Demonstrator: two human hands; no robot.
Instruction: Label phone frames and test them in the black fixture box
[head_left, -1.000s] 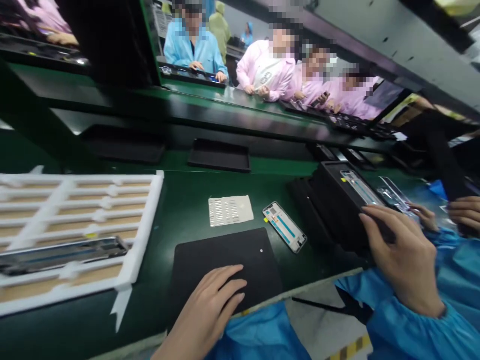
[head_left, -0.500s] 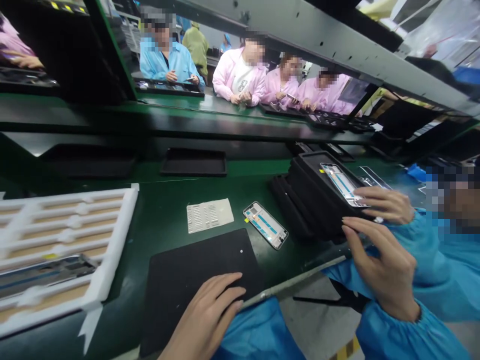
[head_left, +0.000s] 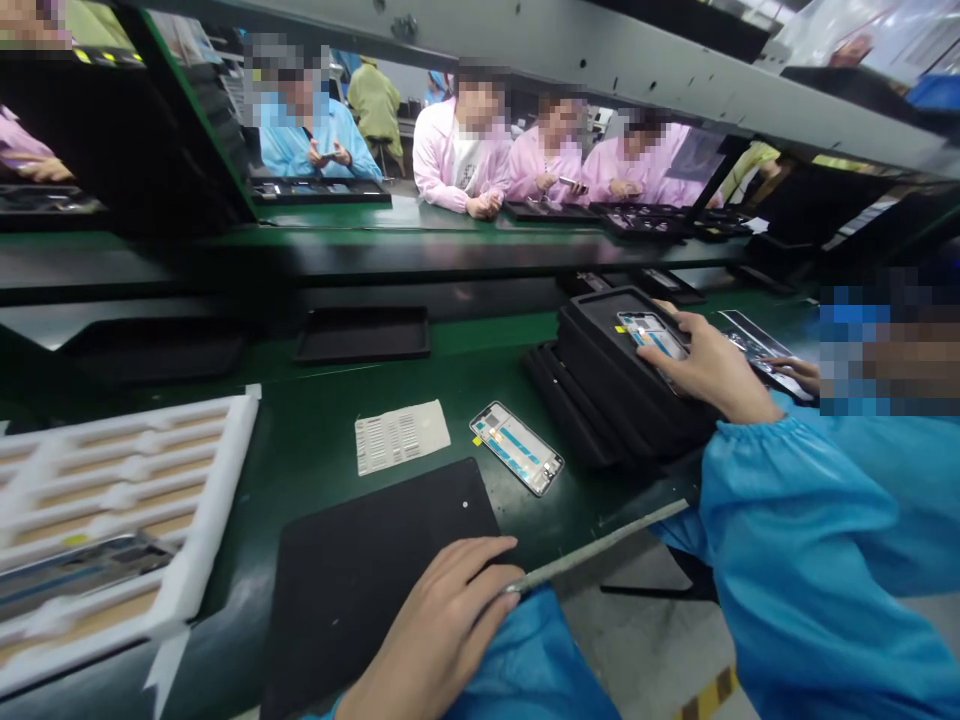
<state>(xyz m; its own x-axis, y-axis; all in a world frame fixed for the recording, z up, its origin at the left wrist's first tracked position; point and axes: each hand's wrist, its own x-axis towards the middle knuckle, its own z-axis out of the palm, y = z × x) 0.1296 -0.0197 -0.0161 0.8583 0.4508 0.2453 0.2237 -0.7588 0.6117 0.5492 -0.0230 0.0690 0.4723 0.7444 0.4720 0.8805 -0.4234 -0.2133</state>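
My right hand (head_left: pixel 716 370) reaches over the top of a stack of black trays (head_left: pixel 600 400). Its thumb and fingers span a phone frame (head_left: pixel 651 335) with blue strips and a yellow tab, gripping it by the sides. Part of that frame is hidden beneath the hand. My left hand (head_left: pixel 457 610) rests with fingers stretched out on the near edge of a black mat (head_left: pixel 375 560), holding nothing. Between mat and stack lies a second phone frame (head_left: pixel 517 447), face up with blue strips. A pale sheet with rows of small strips (head_left: pixel 401 437) is just behind the mat.
On the left, a white foam tray (head_left: pixel 225 500) with slots holds a phone frame (head_left: pixel 82 572). A shallow black tray (head_left: pixel 364 335) sits farther back. A co-worker's blue sleeve (head_left: pixel 862 460) is close on my right. Several people work across the bench under a metal beam.
My right hand has moved forward and up from the bench's edge onto the phone frame on the stack. The co-worker's hand has withdrawn from that frame. My left hand has shifted slightly right.
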